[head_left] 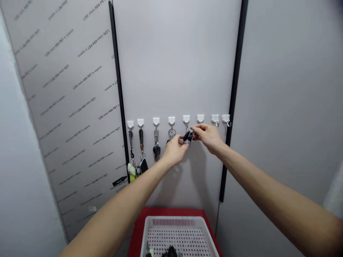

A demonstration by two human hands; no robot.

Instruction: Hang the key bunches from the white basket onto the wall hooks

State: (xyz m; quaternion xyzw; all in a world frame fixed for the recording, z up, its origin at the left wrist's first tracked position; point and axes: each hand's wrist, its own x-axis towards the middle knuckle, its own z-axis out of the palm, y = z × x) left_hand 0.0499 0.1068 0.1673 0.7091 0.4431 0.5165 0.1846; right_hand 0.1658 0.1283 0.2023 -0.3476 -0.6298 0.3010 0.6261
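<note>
A bunch of black-headed keys (pixel 188 136) is between my two hands, just below a white wall hook (pixel 186 119). My right hand (pixel 209 136) pinches the ring at the top of the bunch from the right. From the left, my left hand (pixel 176 148) is closed with its fingertips at the hanging keys. Whether the ring touches the hook, I cannot tell. Behind my left hand, a large key ring (pixel 172 132) hangs from the neighbouring hook (pixel 172 120), its keys partly hidden.
Further left hang a black car key (pixel 157 150), a black strap with a fob (pixel 144 165) and a strap with a pale green charm (pixel 131 169). More hooks (pixel 214 119) line the right. Below, a white plastic basket (pixel 175 218) with dark items stands on a red surface (pixel 136 228).
</note>
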